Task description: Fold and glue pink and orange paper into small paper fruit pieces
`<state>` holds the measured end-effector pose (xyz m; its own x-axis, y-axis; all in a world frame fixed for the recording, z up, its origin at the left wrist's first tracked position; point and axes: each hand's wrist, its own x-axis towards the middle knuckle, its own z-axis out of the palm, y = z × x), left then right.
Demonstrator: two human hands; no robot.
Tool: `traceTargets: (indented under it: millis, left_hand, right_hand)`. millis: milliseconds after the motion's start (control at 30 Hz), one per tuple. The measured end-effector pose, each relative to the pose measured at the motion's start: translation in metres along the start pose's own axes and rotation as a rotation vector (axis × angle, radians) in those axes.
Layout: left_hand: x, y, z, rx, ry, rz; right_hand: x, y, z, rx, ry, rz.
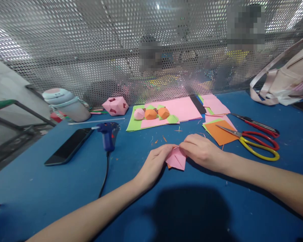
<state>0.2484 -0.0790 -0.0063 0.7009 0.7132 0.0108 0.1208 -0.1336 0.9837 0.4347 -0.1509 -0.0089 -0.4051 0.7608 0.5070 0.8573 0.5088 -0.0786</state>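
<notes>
A small folded pink paper piece (177, 158) lies on the blue table (65, 188) in front of me, with a bit of orange showing under it. My left hand (157, 160) pinches its left edge with curled fingers. My right hand (202, 151) presses its top right corner with fingers closed together. Both hands meet over the paper's upper tip.
Behind lie pink and green sheets (181, 109) with folded orange and pink paper balls (151, 114), a pink paper polyhedron (115, 105), an orange square (218, 132), two scissors (257, 143), a blue glue gun (107, 134), a phone (69, 146), a bottle (67, 104), a pink bag (288, 79) and a perforated metal screen (91, 50).
</notes>
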Motion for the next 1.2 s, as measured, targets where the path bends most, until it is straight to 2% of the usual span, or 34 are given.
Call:
traceTargets:
  millis: [233, 333, 433, 533, 600, 733, 833, 1033, 1200]
  left_hand:
    - [-0.001, -0.001, 0.003, 0.088, 0.002, 0.005]
    - [-0.001, -0.002, 0.005, 0.159, 0.019, -0.010]
    - [0.000, -0.004, 0.006, 0.212, 0.063, 0.031]
    - [0.002, -0.005, 0.004, 0.194, 0.120, 0.050]
    - [0.003, -0.006, 0.003, 0.151, 0.167, 0.038]
    - [0.003, -0.006, 0.002, 0.117, 0.232, 0.043]
    - [0.003, -0.006, 0.003, 0.112, 0.226, 0.042]
    - [0.003, -0.004, 0.006, 0.080, 0.191, -0.016]
    - [0.003, -0.003, 0.009, -0.100, 0.137, -0.112]
  right_hand:
    - [0.002, -0.001, -0.004, -0.071, -0.011, -0.035]
    - [0.001, -0.002, 0.000, -0.053, 0.021, -0.025]
    - [0.001, -0.006, 0.001, 0.025, 0.062, -0.001]
    - [0.002, -0.010, -0.001, 0.206, 0.135, 0.084]
    - [0.004, -0.013, -0.001, 0.325, 0.150, 0.197]
    - [0.007, -0.018, 0.005, 0.415, 0.049, 0.461]
    - [0.008, -0.020, 0.010, 0.511, 0.013, 0.561]
    - [0.008, -0.021, 0.015, 0.589, 0.077, 0.654]
    - [0.006, -0.020, 0.014, 0.625, 0.158, 0.554]
